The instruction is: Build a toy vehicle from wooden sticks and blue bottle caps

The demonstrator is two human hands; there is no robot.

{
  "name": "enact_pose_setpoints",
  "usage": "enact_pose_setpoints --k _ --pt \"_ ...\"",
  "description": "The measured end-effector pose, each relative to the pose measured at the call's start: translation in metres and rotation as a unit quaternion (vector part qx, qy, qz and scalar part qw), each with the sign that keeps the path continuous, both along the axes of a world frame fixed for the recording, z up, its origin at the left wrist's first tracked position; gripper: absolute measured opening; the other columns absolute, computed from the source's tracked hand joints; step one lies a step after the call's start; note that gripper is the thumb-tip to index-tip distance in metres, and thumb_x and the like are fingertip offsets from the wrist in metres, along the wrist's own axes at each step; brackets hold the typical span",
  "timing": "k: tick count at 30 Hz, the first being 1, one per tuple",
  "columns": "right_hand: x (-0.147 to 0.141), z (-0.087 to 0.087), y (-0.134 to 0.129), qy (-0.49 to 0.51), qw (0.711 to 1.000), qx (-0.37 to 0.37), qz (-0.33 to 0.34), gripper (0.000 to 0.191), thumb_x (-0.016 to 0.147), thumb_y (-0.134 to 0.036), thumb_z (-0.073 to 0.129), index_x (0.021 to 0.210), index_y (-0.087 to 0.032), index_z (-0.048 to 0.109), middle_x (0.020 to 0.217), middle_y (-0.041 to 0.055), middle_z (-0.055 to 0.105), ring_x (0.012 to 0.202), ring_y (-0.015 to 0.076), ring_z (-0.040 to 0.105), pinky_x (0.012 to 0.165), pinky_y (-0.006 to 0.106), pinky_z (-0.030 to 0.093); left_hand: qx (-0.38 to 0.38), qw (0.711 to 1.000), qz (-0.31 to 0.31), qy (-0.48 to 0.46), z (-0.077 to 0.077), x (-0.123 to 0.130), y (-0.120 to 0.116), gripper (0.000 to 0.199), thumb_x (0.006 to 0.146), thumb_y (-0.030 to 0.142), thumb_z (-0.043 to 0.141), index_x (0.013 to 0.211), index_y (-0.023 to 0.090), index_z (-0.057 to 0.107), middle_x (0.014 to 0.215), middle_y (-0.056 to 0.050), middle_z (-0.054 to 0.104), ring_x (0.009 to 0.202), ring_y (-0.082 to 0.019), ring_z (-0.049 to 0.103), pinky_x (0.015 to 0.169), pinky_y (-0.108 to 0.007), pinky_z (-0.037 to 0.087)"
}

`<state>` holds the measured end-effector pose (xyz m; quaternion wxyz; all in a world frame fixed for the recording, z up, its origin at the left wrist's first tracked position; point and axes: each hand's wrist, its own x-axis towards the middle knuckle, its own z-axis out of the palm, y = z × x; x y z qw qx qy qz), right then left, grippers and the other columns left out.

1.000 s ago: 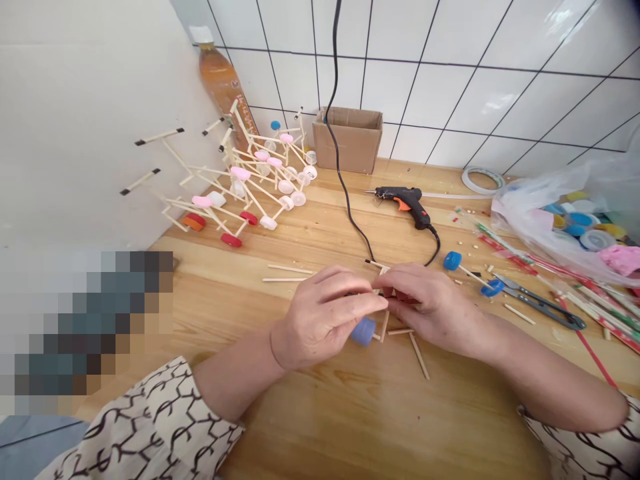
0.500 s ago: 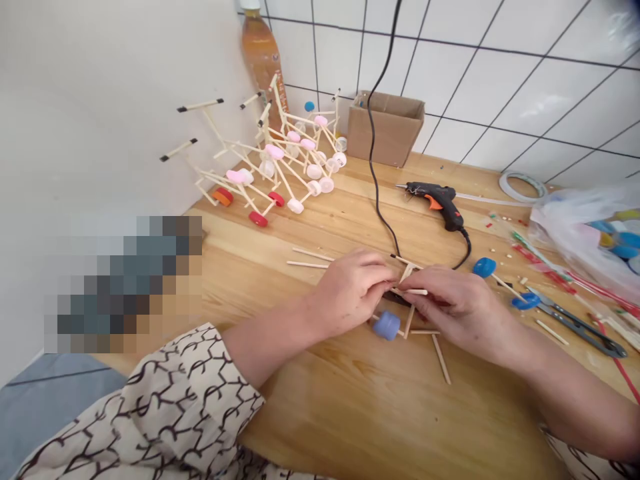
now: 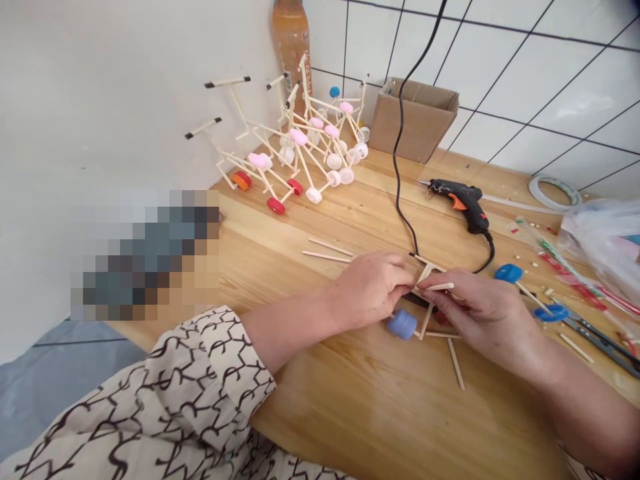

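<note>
Tiled white wall (image 3: 520, 53) above a pine bench (image 3: 380, 413), with one pixelated patch at the left. Along the back, an amber plastic bottle (image 3: 291, 40) against the wall, an open cardboard box (image 3: 417, 123), and a cluster of stick-and-bottle-cap figures (image 3: 310, 150) with pink, white and red caps. Mid-bench, a black hot glue gun (image 3: 463, 200) on its side, its black cord (image 3: 400, 133) rising up the wall. Farther right, a roll of tape (image 3: 553, 190), a clear plastic bag (image 3: 600, 233), black-handled snips (image 3: 595, 337) and a stick with blue caps (image 3: 509, 273).

Closer in, two loose sticks (image 3: 327, 248) near the left hand (image 3: 373, 287), pinching a small stick frame (image 3: 426, 277) from one side, and the right hand (image 3: 487, 320) closing on it from the other. Fingers (image 3: 445, 293) of both hands nearly shut on the frame, though which stick each hand has is hard to make out behind the knuckles. Frame held just above the bench between the hands, a periwinkle bottle cap (image 3: 402, 325) just below the left hand.

Step in hand, judging by the pinch: joining sticks at the frame's corner. Next move likely calling for a steady hold on that joint.
</note>
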<state>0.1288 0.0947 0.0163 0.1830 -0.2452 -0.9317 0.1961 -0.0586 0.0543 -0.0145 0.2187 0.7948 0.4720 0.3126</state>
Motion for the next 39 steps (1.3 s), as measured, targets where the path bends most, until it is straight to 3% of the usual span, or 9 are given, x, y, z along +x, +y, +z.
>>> enact_pose_setpoints --k 17,39 --pt "-0.001 -0.004 0.001 0.030 0.999 -0.001 -0.012 0.012 0.087 -0.013 0.051 0.084 -0.020 0.060 0.071 -0.0005 0.065 0.062 0.0108 0.062 0.053 0.021 0.045 -0.009 0.999 0.000 -0.033 0.000 0.002 0.000 0.017 0.084 0.012 0.054 0.083 0.015 0.071 0.073 -0.002 0.060 0.071 -0.012 0.057 0.064 -0.022 0.044" --pt "-0.001 -0.011 0.000 0.038 0.999 -0.009 -0.023 0.011 0.088 -0.016 0.050 0.086 -0.021 0.059 0.074 0.0006 0.065 0.062 0.0122 0.062 0.053 0.023 0.046 -0.017 0.999 -0.005 -0.037 0.001 0.002 0.001 0.016 0.084 0.012 0.054 0.079 0.015 0.069 0.074 -0.002 0.061 0.074 -0.013 0.058 0.067 -0.023 0.046"
